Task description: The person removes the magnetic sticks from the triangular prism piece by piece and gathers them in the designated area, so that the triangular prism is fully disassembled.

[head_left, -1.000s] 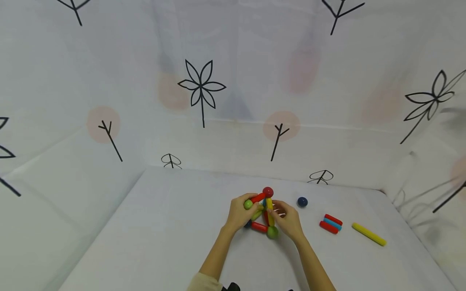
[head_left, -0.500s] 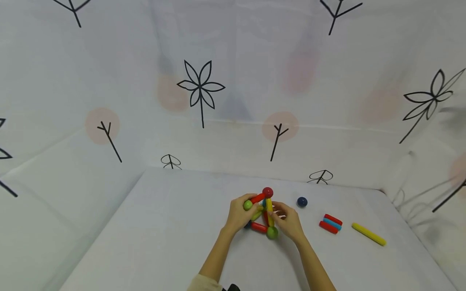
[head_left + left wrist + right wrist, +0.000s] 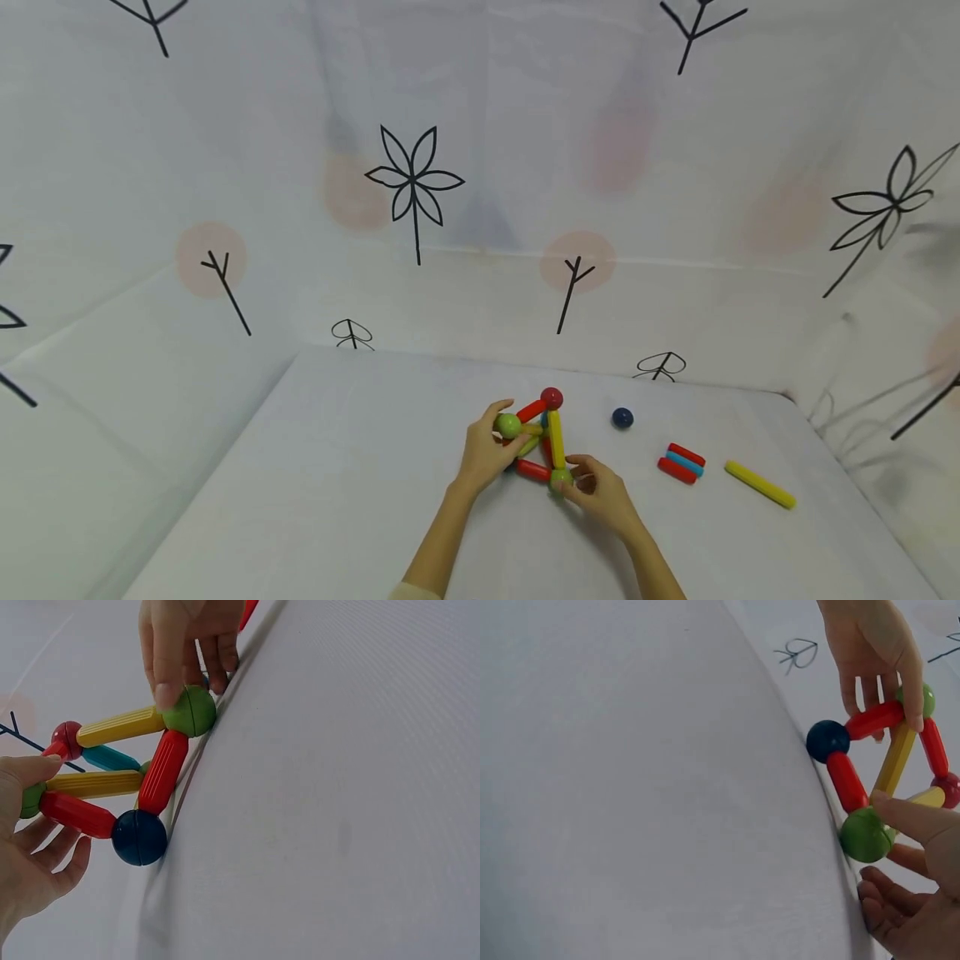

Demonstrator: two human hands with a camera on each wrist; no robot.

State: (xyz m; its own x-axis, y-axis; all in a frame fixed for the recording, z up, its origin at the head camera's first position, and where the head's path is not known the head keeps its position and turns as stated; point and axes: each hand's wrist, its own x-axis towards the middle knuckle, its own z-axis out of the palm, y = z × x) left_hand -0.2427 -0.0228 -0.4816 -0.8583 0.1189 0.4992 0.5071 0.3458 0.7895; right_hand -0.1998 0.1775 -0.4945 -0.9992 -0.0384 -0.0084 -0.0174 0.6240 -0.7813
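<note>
A toy frame of magnetic rods and balls stands on the white table between both hands. My left hand [image 3: 486, 446] grips its left green ball [image 3: 507, 426], thumb on one side and fingers on the other. At the front, my right hand [image 3: 603, 496] pinches the lower green ball [image 3: 559, 481]. From that ball a yellow rod [image 3: 556, 440] rises to a red ball [image 3: 551, 398] at the top. A red rod [image 3: 163, 772] links it to a dark blue ball [image 3: 139, 838]. Deeper in the frame is a teal rod [image 3: 111, 759], partly hidden.
To the right lie a loose dark blue ball [image 3: 622, 417], a side-by-side group of two red rods and a blue rod [image 3: 686, 462], and a long yellow rod [image 3: 760, 485]. A patterned white cloth [image 3: 480, 308] hangs behind the table.
My right hand has slid down from the yellow rod to the lower green ball. My left hand has shifted slightly left and down, and more of its green ball shows.
</note>
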